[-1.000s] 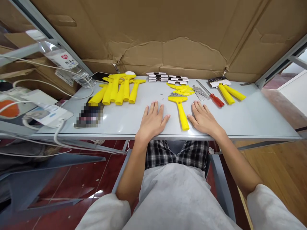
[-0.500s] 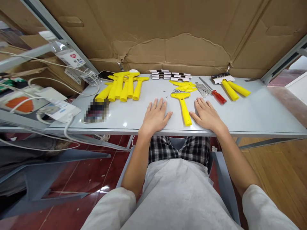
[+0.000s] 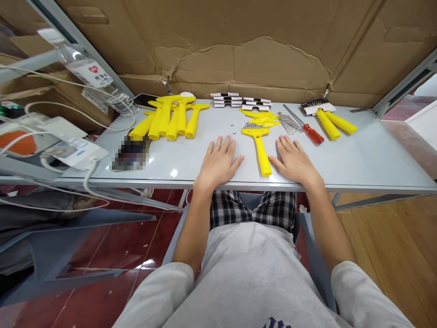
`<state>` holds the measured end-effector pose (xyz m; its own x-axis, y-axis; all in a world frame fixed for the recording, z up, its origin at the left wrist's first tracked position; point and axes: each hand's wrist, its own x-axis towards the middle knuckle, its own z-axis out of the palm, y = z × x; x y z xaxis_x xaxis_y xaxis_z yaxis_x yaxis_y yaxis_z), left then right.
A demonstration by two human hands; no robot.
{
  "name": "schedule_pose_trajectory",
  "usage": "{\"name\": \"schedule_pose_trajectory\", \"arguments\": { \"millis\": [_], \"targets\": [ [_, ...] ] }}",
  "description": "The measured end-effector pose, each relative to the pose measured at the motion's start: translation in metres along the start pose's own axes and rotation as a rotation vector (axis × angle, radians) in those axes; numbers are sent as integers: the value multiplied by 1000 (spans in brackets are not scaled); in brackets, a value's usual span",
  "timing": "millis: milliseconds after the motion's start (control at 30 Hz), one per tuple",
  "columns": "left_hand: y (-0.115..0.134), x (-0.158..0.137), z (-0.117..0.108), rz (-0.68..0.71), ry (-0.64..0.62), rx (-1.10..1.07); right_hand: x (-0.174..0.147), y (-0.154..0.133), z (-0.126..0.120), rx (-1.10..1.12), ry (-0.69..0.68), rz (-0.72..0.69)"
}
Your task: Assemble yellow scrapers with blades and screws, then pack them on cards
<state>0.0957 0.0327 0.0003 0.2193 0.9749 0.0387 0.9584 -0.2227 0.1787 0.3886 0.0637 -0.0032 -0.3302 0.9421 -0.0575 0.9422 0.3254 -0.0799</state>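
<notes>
My left hand [image 3: 218,163] lies flat on the grey tabletop, fingers spread, holding nothing. On the other side of a yellow scraper handle [image 3: 261,155], my right hand [image 3: 294,160] also rests flat and open, its thumb close to the handle. Behind the handle's wide head is a pile of small screws [image 3: 251,125], with flat yellow plastic pieces [image 3: 261,117] beyond. Metal blades [image 3: 289,124] and a red-handled screwdriver [image 3: 312,134] lie past my right fingertips. Two loose screws [image 3: 234,133] sit just beyond my left fingers.
Several yellow scraper handles [image 3: 172,119] are heaped at the left, near a pixelated item [image 3: 130,154]. Small white packets [image 3: 227,100] are stacked at the back. Two yellow handles [image 3: 329,124] lie right. A water bottle [image 3: 90,73], cables and a power strip [image 3: 73,150] crowd the left edge.
The camera view has shifted slightly, so the table appears a little higher and more to the left. Both hands stay flat in place; nothing on the table has moved.
</notes>
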Motion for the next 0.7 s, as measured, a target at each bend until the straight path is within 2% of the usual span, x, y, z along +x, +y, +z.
{"name": "schedule_pose_trajectory", "arguments": {
  "millis": [700],
  "targets": [
    [-2,-3,2,2,10,0,-7,-8,-11,-24,-31,8]
  ]
}}
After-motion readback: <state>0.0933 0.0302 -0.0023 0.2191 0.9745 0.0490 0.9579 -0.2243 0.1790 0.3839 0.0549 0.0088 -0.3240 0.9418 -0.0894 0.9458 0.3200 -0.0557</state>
